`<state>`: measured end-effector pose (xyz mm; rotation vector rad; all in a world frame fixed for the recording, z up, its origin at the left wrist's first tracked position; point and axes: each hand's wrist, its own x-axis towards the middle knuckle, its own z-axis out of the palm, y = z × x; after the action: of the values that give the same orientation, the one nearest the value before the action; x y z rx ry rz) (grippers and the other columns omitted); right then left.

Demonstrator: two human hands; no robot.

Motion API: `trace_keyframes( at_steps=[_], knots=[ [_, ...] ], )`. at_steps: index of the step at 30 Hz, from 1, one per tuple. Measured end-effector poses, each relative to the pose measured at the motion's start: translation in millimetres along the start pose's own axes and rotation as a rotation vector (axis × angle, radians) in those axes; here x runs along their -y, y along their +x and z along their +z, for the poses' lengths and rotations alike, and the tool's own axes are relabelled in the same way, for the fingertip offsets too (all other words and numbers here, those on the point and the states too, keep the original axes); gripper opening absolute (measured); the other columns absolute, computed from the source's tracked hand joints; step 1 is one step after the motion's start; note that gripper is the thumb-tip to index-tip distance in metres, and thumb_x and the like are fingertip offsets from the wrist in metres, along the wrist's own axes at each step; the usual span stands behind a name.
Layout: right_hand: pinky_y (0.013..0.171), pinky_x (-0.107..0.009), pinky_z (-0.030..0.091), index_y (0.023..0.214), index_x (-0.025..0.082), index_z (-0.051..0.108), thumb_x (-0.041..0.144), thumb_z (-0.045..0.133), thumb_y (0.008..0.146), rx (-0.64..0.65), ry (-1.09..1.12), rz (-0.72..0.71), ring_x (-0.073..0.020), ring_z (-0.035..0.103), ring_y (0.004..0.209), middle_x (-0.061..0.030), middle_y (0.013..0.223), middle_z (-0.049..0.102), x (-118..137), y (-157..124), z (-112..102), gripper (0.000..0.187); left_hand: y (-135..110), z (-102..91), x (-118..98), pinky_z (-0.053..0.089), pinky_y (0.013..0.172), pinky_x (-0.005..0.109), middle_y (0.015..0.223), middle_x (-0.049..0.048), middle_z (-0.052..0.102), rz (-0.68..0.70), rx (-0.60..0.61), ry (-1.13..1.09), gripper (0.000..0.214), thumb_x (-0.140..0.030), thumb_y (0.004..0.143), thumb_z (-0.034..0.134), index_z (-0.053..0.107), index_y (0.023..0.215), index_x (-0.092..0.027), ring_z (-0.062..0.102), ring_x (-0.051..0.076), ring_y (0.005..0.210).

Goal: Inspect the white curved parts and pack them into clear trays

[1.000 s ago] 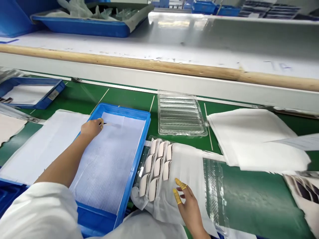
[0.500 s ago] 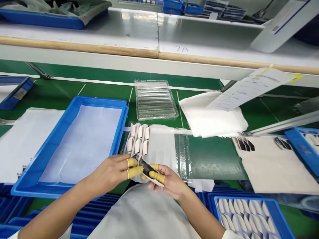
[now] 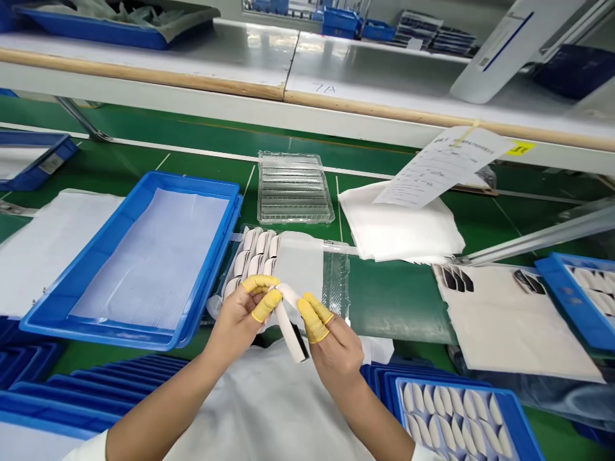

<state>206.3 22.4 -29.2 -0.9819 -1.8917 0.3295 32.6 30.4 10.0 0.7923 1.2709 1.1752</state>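
Note:
My left hand (image 3: 243,314) pinches the upper end of a curved white piece with a black inner face (image 3: 291,334). My right hand (image 3: 334,339) has its fingertips closed at the piece's right side. Yellow finger cots cover fingertips on both hands. The piece hangs down between them, its black side partly visible at the lower end. Just beyond, similar pale curved pieces (image 3: 254,259) stand in rows on the left of a clear plastic tray (image 3: 339,275). A white sheet (image 3: 302,256) covers the tray's middle.
A blue tray (image 3: 192,320) lined with paper lies to the left. Behind stands an empty-looking clear blister tray (image 3: 294,189), with stacked white sheets (image 3: 403,230) to its right. Lower right, a blue tray (image 3: 521,416) holds rows of pale pieces. A hanging paper (image 3: 437,163) dangles from the shelf.
Both hands have turned the piece, so its white outer face now shows instead of the dark inside. The left fingers shifted to its upper end. The camera view moved slightly.

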Motion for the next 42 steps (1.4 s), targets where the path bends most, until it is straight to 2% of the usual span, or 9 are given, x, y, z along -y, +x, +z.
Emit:
trace_keyframes(
  at_steps=[3, 6, 9, 13, 16, 20, 30, 38, 42],
  knots=[
    [0.09, -0.034, 0.061, 0.147, 0.033, 0.045, -0.002, 0.052, 0.089, 0.067, 0.13, 0.104, -0.0218, 0.068, 0.111, -0.0095, 0.13, 0.067, 10, -2, -2, 0.068, -1, 3.7, -1, 0.042, 0.049, 0.014, 0.068, -0.0041, 0.06, 0.069, -0.037, 0.038, 0.02, -0.038, 0.08, 0.074, 0.068, 0.088, -0.02, 0.049, 0.004, 0.053],
    [0.091, -0.036, 0.059, 0.143, 0.037, 0.048, 0.01, 0.058, 0.091, 0.233, 0.51, 0.428, -0.0215, 0.066, 0.114, -0.0083, 0.133, 0.063, 21, 0, -6, 0.059, -1, 0.5, -2, 0.048, 0.059, 0.017, 0.072, -0.002, 0.064, 0.108, -0.058, 0.157, 0.017, -0.035, 0.081, 0.074, 0.069, 0.088, -0.02, 0.056, 0.007, 0.063],
    [0.088, -0.035, 0.059, 0.148, 0.039, 0.037, 0.025, 0.069, 0.088, 0.413, 1.022, 0.763, -0.0204, 0.067, 0.111, -0.0097, 0.141, 0.056, 26, 2, -13, 0.07, -2, -3.5, -3, 0.049, 0.061, 0.018, 0.072, -0.0017, 0.064, 0.081, -0.036, 0.216, 0.016, -0.034, 0.081, 0.074, 0.07, 0.089, -0.02, 0.056, 0.008, 0.063],
    [0.092, -0.037, 0.054, 0.151, 0.04, 0.03, 0.03, 0.078, 0.082, 0.561, 1.377, 0.968, -0.021, 0.065, 0.114, -0.0112, 0.146, 0.05, 22, 3, -23, 0.085, 0, -5.7, -5, 0.05, 0.06, 0.018, 0.074, -0.0017, 0.067, 0.058, 0.017, 0.168, 0.015, -0.032, 0.08, 0.074, 0.07, 0.088, -0.02, 0.059, 0.008, 0.063],
    [0.094, -0.037, 0.052, 0.151, 0.039, 0.03, 0.029, 0.081, 0.079, 0.578, 1.447, 1.027, -0.021, 0.064, 0.115, -0.0108, 0.139, 0.055, 21, 2, -25, 0.089, 3, -6.8, -7, 0.05, 0.058, 0.016, 0.074, -0.0023, 0.068, 0.048, 0.047, 0.138, 0.014, -0.03, 0.079, 0.076, 0.07, 0.087, -0.02, 0.06, 0.007, 0.063],
    [0.091, -0.035, 0.054, 0.15, 0.037, 0.033, 0.024, 0.082, 0.077, 0.5, 1.408, 1.078, -0.0189, 0.066, 0.109, -0.009, 0.132, 0.061, 25, 1, -23, 0.089, 5, -8.8, -11, 0.049, 0.058, 0.014, 0.072, -0.0027, 0.068, 0.006, 0.075, 0.142, 0.013, -0.03, 0.079, 0.076, 0.072, 0.088, -0.021, 0.059, 0.006, 0.063],
    [0.085, -0.03, 0.057, 0.138, 0.039, 0.052, 0.018, 0.085, 0.072, 0.414, 1.47, 1.096, -0.0157, 0.067, 0.103, -0.0032, 0.126, 0.066, 26, -1, -18, 0.077, 12, -16.0, -22, 0.055, 0.065, 0.018, 0.082, 0.0006, 0.073, -0.032, 0.162, 0.11, 0.019, -0.03, 0.074, 0.081, 0.074, 0.09, -0.021, 0.066, 0.01, 0.071],
    [0.085, -0.03, 0.058, 0.138, 0.036, 0.053, 0.018, 0.086, 0.07, 0.397, 1.417, 1.133, -0.0162, 0.067, 0.102, -0.0042, 0.127, 0.066, 30, 3, -17, 0.078, 11, -12.7, -28, 0.057, 0.068, 0.024, 0.08, 0.0021, 0.072, -0.015, 0.078, 0.176, 0.024, -0.033, 0.072, 0.081, 0.071, 0.089, -0.019, 0.067, 0.014, 0.073],
    [0.085, -0.031, 0.058, 0.135, 0.037, 0.056, 0.02, 0.087, 0.069, 0.401, 1.424, 1.144, -0.0166, 0.067, 0.103, -0.0032, 0.127, 0.066, 28, 4, -16, 0.075, 14, -16.3, -30, 0.055, 0.06, 0.023, 0.075, 0.0026, 0.071, -0.026, 0.112, 0.144, 0.026, -0.037, 0.069, 0.083, 0.072, 0.084, -0.018, 0.066, 0.014, 0.066]
  ],
)
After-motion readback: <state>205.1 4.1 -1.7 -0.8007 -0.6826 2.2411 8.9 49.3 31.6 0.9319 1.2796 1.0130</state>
